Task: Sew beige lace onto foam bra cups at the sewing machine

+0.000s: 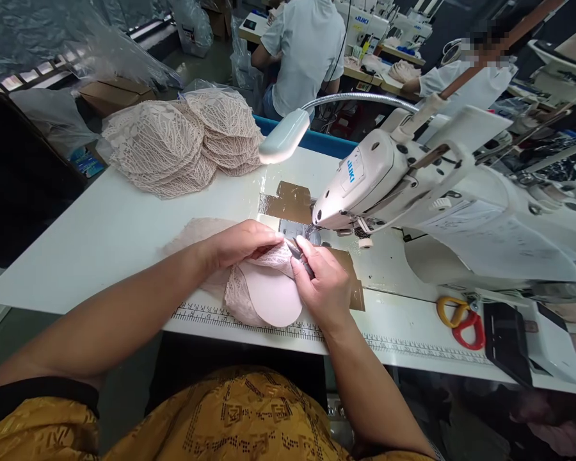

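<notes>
My left hand (242,243) pinches the top edge of a pale pink lace bra cup (266,291) lying on the white table (100,237). My right hand (324,282) is closed on a small metal snipping tool (298,251), its tip touching the lace edge beside my left fingers. The cup's smooth inner side faces up, near the table's front edge with its printed ruler (211,317). Both hands sit just in front of the needle area of a white sewing machine (413,186).
A pile of lace cups (182,141) stands at the back left. A gooseneck lamp (283,137) hangs over the work. Red and yellow scissors (461,320) and a dark phone (506,342) lie at the right. Other people sit at machines behind.
</notes>
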Tool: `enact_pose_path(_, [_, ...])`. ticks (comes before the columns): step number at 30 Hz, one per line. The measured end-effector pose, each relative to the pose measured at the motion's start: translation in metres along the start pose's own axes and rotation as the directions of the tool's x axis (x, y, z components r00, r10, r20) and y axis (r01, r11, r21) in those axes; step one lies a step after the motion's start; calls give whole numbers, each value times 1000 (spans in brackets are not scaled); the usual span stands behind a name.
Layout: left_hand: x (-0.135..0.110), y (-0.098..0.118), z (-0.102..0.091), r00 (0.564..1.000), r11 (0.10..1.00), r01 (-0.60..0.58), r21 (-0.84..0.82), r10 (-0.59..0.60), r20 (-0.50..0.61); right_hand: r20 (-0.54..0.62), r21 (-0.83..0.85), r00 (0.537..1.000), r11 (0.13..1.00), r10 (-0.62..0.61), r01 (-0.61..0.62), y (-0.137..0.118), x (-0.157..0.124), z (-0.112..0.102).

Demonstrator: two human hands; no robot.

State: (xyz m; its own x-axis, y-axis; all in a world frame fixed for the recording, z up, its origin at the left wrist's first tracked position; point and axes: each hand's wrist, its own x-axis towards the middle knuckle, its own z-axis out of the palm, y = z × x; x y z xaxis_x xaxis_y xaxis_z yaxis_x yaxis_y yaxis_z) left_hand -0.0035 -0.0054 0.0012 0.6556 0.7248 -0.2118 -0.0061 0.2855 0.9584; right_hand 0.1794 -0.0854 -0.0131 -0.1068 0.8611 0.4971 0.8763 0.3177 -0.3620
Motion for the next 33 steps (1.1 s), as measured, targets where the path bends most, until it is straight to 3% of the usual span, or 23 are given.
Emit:
enact_pose_path(3, [4, -2, -1, 998, 998, 56, -41, -58, -38, 9, 39, 1000, 999, 20, -20, 1, 0, 1])
enact_pose_path(8, [4, -6, -5, 997, 996, 74, -55, -74, 0, 35, 63, 998, 997, 44, -46, 2, 0, 1])
enact_pose_path(15, [-4, -1, -6, 969, 996, -19, 91, -4, 246, 42, 76, 997, 995, 58, -61, 2, -1, 2])
enact_pose_path(25, [0, -3, -2, 996, 993, -33, 111, 24, 83, -34, 75, 999, 997, -19, 21, 4, -4, 0])
enact_pose_path(33, [-1, -2, -2, 996, 992, -32, 124, 21, 86, -5, -15, 997, 997, -72, 72, 4, -4, 2])
